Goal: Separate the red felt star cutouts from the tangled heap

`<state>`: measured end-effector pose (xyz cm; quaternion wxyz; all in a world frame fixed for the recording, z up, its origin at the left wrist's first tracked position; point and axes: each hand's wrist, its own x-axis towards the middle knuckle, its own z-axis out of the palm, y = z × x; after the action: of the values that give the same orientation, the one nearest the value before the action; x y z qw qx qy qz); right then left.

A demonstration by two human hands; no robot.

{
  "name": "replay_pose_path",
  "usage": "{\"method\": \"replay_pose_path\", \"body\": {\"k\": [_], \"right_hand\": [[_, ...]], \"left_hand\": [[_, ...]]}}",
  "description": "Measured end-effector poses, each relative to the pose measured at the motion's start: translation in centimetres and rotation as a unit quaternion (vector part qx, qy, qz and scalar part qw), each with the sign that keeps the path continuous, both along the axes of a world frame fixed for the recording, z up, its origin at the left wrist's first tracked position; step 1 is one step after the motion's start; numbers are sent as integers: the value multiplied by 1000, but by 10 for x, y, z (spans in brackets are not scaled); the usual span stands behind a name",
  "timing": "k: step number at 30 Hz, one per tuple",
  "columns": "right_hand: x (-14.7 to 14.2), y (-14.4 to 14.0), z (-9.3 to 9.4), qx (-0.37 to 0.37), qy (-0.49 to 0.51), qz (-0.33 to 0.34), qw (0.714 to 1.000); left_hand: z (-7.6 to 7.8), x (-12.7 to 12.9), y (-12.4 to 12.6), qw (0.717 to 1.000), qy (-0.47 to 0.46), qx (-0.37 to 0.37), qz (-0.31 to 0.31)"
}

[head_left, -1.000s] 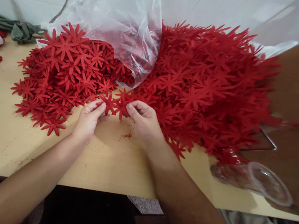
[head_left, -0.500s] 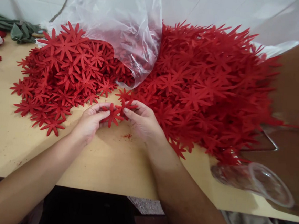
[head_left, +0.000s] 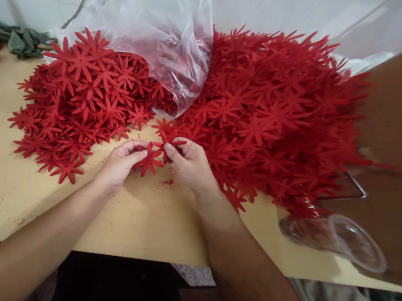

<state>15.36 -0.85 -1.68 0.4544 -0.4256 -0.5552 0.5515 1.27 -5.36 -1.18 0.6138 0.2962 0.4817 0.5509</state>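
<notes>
Between thumb and fingers, my left hand (head_left: 121,163) pinches a red flower-shaped piece (head_left: 149,160) with narrow petals. My right hand (head_left: 189,161) grips a second red flower-shaped piece (head_left: 170,144), its thumb pressed on the middle. The two pieces meet edge to edge or overlap slightly; I cannot tell which. To the left and behind lies a heap of similar red flower pieces (head_left: 83,99). A larger pile of red flower pieces (head_left: 260,109) rises to the right, close behind my right hand.
A clear plastic bag (head_left: 155,21) drapes over the heaps at the back. At the right, a clear plastic cup (head_left: 333,237) lies on its side by a brown cardboard box (head_left: 393,138). Red crumbs (head_left: 169,182) dot the wooden table (head_left: 135,229). Dark green cloth (head_left: 25,41) lies far left.
The whole view has shifted slightly. Both hands keep their hold; the flower piece in my left hand tilts a little lower, and the right thumb has moved onto the middle of its piece.
</notes>
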Motion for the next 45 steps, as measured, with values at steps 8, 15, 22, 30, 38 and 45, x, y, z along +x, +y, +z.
{"method": "replay_pose_path", "body": {"k": [8,15,22,30,38,45], "right_hand": [[9,4,7,58,-29,-16,998],[10,6,4,59,-45,-50,996],[7,4,3,62,-39,-38,997],[-3,-2,3,112,-69,-38,991],[3,1,1,236,-94,-53,966],[2,-4,9,214,-56,-75,972]], "left_hand": [[-8,6,-6,929,328,145,-91],[-10,2,-6,864,433,252,-47],[-6,-1,1,925,310,219,-15],[2,26,17,969,170,171,-57],[-1,18,20,957,219,191,-20],[5,18,14,967,191,163,-40]]}}
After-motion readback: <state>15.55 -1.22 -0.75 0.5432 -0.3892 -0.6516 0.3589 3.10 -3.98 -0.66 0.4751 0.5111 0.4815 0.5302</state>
